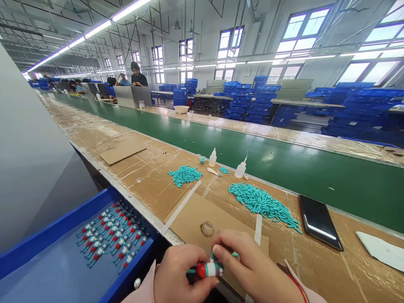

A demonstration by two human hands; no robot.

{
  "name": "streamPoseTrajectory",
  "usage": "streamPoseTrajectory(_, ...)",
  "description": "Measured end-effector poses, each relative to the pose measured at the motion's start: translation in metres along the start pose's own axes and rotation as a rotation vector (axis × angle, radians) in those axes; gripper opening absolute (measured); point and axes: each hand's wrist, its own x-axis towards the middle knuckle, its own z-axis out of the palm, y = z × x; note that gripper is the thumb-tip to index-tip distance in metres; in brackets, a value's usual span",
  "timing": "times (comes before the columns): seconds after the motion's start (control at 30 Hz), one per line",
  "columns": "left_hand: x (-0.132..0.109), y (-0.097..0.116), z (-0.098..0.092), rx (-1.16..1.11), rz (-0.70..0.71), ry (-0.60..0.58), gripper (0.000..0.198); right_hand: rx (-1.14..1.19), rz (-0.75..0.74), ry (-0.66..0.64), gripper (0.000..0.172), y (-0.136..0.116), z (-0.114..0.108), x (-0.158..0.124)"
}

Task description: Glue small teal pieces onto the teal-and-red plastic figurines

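crowding the hands' red toy piece [206, 269]: teal parts [263, 204], glue bottles [240, 169], phone [319, 221]

Bare cardboard [192, 219] lies open just ahead of the hands, but farther reach meets the large pile of teal caps [263, 204], two glue bottles [240, 168], a smaller cap pile [184, 174] and a phone [320, 221] on the right.

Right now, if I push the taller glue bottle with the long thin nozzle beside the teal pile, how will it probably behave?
The taller bottle stands upright on a small base with a long nozzle, so a push near the top would probably tip it. It looks like small translucent plastic, so likely light and easy to slide. On its side, the round body may roll toward the green belt.
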Motion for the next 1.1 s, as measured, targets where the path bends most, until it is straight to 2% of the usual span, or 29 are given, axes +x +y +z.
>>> streamPoseTrajectory(0.23,-0.003,0.0,0.002,0.004,0.096,0.026,0.016,-0.127,-0.131,0.029,0.03,-0.001,0.002,-0.002)
streamPoseTrajectory(0.33,-0.005,0.003,0.004,-0.042,0.077,0.036,0.013,-0.138,-0.14,0.024,0.031,-0.002,0.002,-0.002)
streamPoseTrajectory(0.4,-0.005,0.006,0.004,-0.078,-0.021,0.0,0.011,-0.143,-0.125,0.019,0.032,-0.001,0.003,-0.001)
streamPoseTrajectory(0.47,-0.004,0.007,0.003,-0.164,-0.226,-0.046,0.01,-0.103,-0.096,0.026,0.033,0.0,0.005,0.0)
streamPoseTrajectory(0.57,-0.002,0.003,0.004,-0.538,-0.549,-0.095,0.023,0.133,-0.044,0.067,0.03,0.004,0.004,0.003)
streamPoseTrajectory(0.67,-0.005,-0.009,0.007,-0.956,-0.65,-0.108,0.045,0.373,0.004,0.128,0.035,0.009,-0.001,0.005)
streamPoseTrajectory(0.73,-0.008,-0.016,0.009,-1.062,-0.662,-0.072,0.049,0.372,-0.005,0.193,0.036,0.012,-0.006,0.006)
streamPoseTrajectory(0.8,-0.01,-0.02,0.008,-1.025,-0.688,-0.016,0.049,0.281,-0.043,0.267,0.035,0.011,-0.01,0.006)
streamPoseTrajectory(0.93,-0.025,-0.032,-0.001,-0.664,-0.671,0.032,0.057,0.099,-0.11,0.335,0.033,0.005,-0.011,0.005)
streamPoseTrajectory(1.0,-0.043,-0.05,-0.01,-0.493,-0.659,0.049,0.063,0.016,-0.161,0.364,0.029,0.007,-0.011,0.003)
streamPoseTrajectory(1.1,-0.085,-0.094,-0.033,-0.249,-0.782,0.07,0.06,-0.064,-0.216,0.42,0.027,0.028,-0.01,0.0)
